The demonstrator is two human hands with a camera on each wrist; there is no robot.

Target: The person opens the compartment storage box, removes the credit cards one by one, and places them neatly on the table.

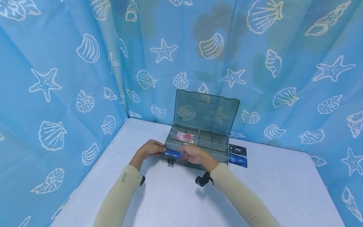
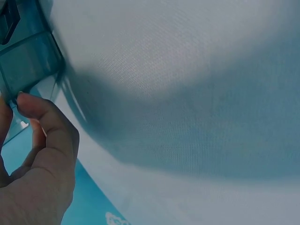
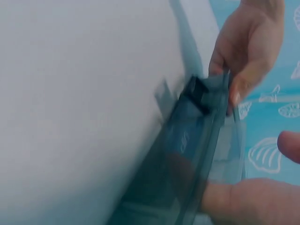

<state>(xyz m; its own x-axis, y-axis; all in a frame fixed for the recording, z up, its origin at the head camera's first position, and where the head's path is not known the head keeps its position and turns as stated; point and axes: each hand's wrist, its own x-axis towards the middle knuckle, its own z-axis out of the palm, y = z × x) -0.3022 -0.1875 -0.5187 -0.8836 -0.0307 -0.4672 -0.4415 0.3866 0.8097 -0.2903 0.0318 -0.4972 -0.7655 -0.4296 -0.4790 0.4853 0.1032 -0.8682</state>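
A smoky translucent compartment box point(image 1: 213, 146) lies with its lid point(image 1: 206, 112) raised at the back. My left hand point(image 1: 151, 148) pinches the wall at the box's front left corner; the left wrist view shows thumb and index finger point(image 2: 40, 105) meeting there. In the front compartment sits a blue card point(image 1: 173, 154) with "VIP" lettering. My right hand point(image 1: 195, 153) reaches in at the card's right end. Through the clear wall in the right wrist view, its fingertips touch the card point(image 3: 186, 138), while the thumb point(image 3: 289, 146) stands apart.
A red and white card point(image 1: 184, 136) lies in a rear left compartment. Right of the box, a black card point(image 1: 237, 150) and another blue card point(image 1: 239, 160) rest on the white tabletop point(image 1: 272, 186). A front latch point(image 1: 171, 160) hangs down. Blue shell-patterned curtains point(image 1: 163, 50) surround the table.
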